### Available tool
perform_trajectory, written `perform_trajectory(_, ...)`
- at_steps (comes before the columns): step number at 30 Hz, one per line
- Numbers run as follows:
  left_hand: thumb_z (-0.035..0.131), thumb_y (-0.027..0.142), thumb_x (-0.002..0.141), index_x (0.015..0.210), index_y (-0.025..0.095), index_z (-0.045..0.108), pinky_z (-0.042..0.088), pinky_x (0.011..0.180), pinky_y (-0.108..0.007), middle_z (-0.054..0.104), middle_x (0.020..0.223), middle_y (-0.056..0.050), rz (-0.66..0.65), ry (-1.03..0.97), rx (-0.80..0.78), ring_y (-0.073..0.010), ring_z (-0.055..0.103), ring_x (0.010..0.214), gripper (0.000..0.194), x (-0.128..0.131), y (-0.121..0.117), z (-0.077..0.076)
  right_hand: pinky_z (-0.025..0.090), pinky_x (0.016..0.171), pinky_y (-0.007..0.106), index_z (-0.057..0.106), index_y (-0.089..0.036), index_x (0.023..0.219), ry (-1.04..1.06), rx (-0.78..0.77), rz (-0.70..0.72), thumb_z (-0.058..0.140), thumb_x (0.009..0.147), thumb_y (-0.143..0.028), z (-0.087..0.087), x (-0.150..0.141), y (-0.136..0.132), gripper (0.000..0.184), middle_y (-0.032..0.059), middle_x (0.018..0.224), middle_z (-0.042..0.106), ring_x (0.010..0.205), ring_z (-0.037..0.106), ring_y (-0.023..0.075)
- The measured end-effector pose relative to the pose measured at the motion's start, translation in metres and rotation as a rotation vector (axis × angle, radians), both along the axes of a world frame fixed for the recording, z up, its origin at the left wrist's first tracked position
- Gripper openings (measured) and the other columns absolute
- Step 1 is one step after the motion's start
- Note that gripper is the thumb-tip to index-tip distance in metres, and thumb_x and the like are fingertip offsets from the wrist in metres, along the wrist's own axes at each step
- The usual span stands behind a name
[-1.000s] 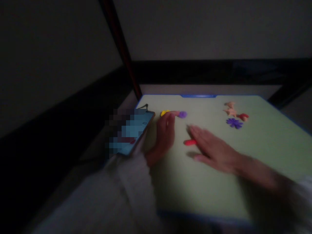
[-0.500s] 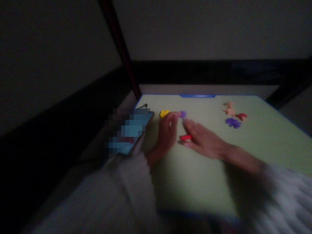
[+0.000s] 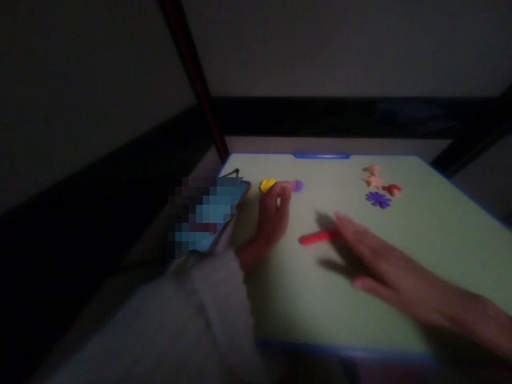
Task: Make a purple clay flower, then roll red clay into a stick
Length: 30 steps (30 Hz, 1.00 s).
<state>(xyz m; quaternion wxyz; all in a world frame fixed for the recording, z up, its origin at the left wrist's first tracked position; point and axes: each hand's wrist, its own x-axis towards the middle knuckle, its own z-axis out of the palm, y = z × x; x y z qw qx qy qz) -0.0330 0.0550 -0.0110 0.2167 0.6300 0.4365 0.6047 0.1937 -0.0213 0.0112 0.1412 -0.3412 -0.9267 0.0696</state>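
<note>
A red roll of modelling clay [image 3: 318,238] lies on the pale board [image 3: 296,298]. My right hand [image 3: 386,266] is over the roll's right end, fingers stretched out and blurred by movement, with nothing gripped. My left hand [image 3: 274,213] rests on its side further left, fingers curled into a pinch. At its fingertips is a small round purple clay piece [image 3: 297,185], which the fingers seem to grip. Just behind that hand sits a yellow clay piece [image 3: 267,185], partly covered by it.
Toward the right rear of the board lie peach-coloured clay figures [image 3: 373,181], a red-topped mushroom shape [image 3: 394,190] and a purple flower shape [image 3: 378,200]. A tablet or phone with a blurred screen [image 3: 216,210] is at the left edge. Dark bars stand behind.
My right hand has moved right and toward me, off most of the red roll, which now shows longer. The left hand has stayed at the purple piece.
</note>
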Motion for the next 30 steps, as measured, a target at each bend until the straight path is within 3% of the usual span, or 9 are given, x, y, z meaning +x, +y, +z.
perform_trajectory(3, 0.039, 0.033, 0.091, 0.086, 0.018, 0.061, 0.045, 0.088, -0.035, 0.066, 0.093, -0.008, -0.003, 0.020, -0.003, -0.0184, 0.059, 0.094, 0.027, 0.000, 0.000, 0.001, 0.029, 0.109, 0.046, 0.006, -0.012, 0.146, -0.081, 0.000, 0.101, 0.036, 0.087, -0.058, -0.013, -0.017, 0.010, 0.080, 0.0162, 0.151, 0.013, 0.138, 0.017, 0.0277)
perform_trajectory(7, 0.039, 0.034, 0.091, 0.087, 0.017, 0.061, 0.045, 0.088, -0.035, 0.066, 0.095, -0.009, -0.001, 0.017, -0.004, -0.0184, 0.060, 0.094, 0.028, 0.000, 0.000, 0.001, 0.024, 0.111, 0.049, 0.019, -0.003, 0.143, -0.105, 0.009, 0.079, 0.031, 0.087, -0.061, -0.021, -0.047, 0.053, 0.082, 0.0221, 0.148, 0.021, 0.138, 0.019, 0.0295)
perform_trajectory(11, 0.040, 0.037, 0.091, 0.088, 0.017, 0.061, 0.045, 0.089, -0.037, 0.066, 0.095, -0.010, -0.004, 0.030, -0.004, -0.0196, 0.060, 0.095, 0.030, 0.000, 0.001, 0.000, 0.025, 0.111, 0.051, 0.016, -0.007, 0.145, -0.053, -0.043, 0.054, 0.033, 0.086, -0.062, -0.019, -0.061, 0.081, 0.082, 0.0193, 0.149, 0.020, 0.138, 0.020, 0.0298)
perform_trajectory(14, 0.039, 0.039, 0.091, 0.088, 0.018, 0.061, 0.045, 0.088, -0.037, 0.066, 0.095, -0.009, -0.009, 0.024, -0.003, -0.0192, 0.060, 0.094, 0.030, 0.000, 0.002, -0.001, 0.023, 0.111, 0.050, 0.014, -0.007, 0.145, -0.051, -0.052, 0.061, 0.035, 0.085, -0.063, -0.017, -0.051, 0.059, 0.085, 0.0184, 0.150, 0.017, 0.138, 0.017, 0.0305)
perform_trajectory(18, 0.037, 0.040, 0.091, 0.089, 0.019, 0.061, 0.045, 0.086, -0.035, 0.066, 0.094, -0.007, -0.010, 0.021, -0.004, -0.0180, 0.059, 0.093, 0.032, 0.000, 0.002, -0.002, 0.029, 0.110, 0.045, 0.008, -0.011, 0.146, -0.126, -0.074, 0.116, 0.039, 0.084, -0.061, -0.016, -0.026, -0.003, 0.086, 0.0153, 0.152, 0.008, 0.139, 0.014, 0.0290)
perform_trajectory(21, 0.038, 0.041, 0.091, 0.089, 0.019, 0.062, 0.044, 0.088, -0.036, 0.065, 0.095, -0.007, -0.018, 0.015, 0.001, -0.0184, 0.058, 0.095, 0.032, 0.000, 0.001, -0.002, 0.030, 0.110, 0.044, 0.003, -0.012, 0.146, -0.135, -0.055, 0.081, 0.040, 0.086, -0.058, -0.013, -0.020, -0.025, 0.084, 0.0133, 0.152, 0.013, 0.139, 0.017, 0.0266)
perform_trajectory(24, 0.039, 0.041, 0.091, 0.087, 0.018, 0.061, 0.044, 0.088, -0.037, 0.065, 0.093, -0.008, -0.022, 0.016, 0.004, -0.0191, 0.059, 0.094, 0.032, 0.000, 0.002, -0.001, 0.025, 0.112, 0.044, 0.008, -0.008, 0.146, -0.124, -0.037, 0.072, 0.035, 0.086, -0.062, -0.010, -0.029, -0.012, 0.085, 0.0147, 0.150, 0.018, 0.139, 0.018, 0.0256)
perform_trajectory(27, 0.039, 0.041, 0.091, 0.087, 0.018, 0.060, 0.044, 0.089, -0.038, 0.066, 0.094, -0.008, -0.010, 0.024, -0.005, -0.0192, 0.059, 0.094, 0.032, 0.001, 0.002, 0.000, 0.023, 0.112, 0.045, 0.025, -0.004, 0.142, -0.143, -0.037, 0.045, 0.028, 0.086, -0.064, -0.007, -0.047, 0.019, 0.083, 0.0188, 0.149, 0.020, 0.139, 0.019, 0.0274)
perform_trajectory(30, 0.039, 0.040, 0.091, 0.087, 0.019, 0.059, 0.045, 0.089, -0.037, 0.065, 0.095, -0.008, -0.006, 0.021, -0.014, -0.0190, 0.059, 0.094, 0.029, 0.000, 0.000, 0.000, 0.020, 0.113, 0.045, 0.024, -0.002, 0.142, -0.131, -0.066, 0.026, 0.030, 0.085, -0.065, -0.005, -0.067, 0.050, 0.086, 0.0224, 0.148, 0.021, 0.139, 0.019, 0.0292)
